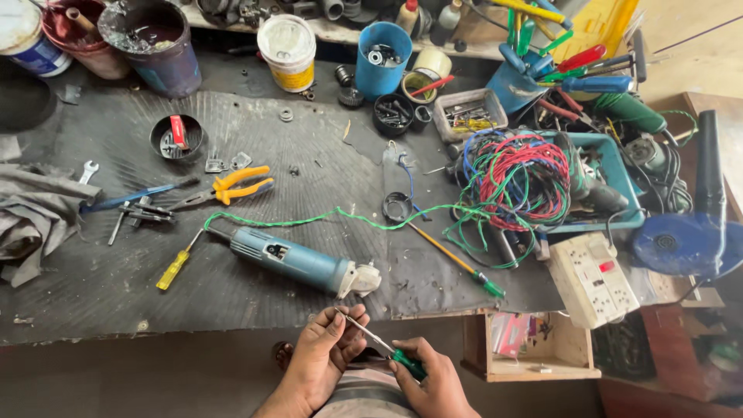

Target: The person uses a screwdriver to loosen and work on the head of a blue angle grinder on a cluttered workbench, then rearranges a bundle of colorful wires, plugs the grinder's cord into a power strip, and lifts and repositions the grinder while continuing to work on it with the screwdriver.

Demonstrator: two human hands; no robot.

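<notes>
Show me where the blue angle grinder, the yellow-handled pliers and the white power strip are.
blue angle grinder (290,262): head view, middle of its body.
yellow-handled pliers (241,186): head view, on the handles.
white power strip (592,279): head view, top face.

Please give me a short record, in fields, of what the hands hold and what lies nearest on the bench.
left hand: pinches something small at the screwdriver's tip; too small to tell
right hand: grips a green-handled screwdriver
nearest tool: blue angle grinder lying on the dark bench mat
beside grinder: yellow-handled screwdriver; green twisted cord
further back: orange-handled pliers
right side: blue tray with tangled wires; white socket board
</notes>
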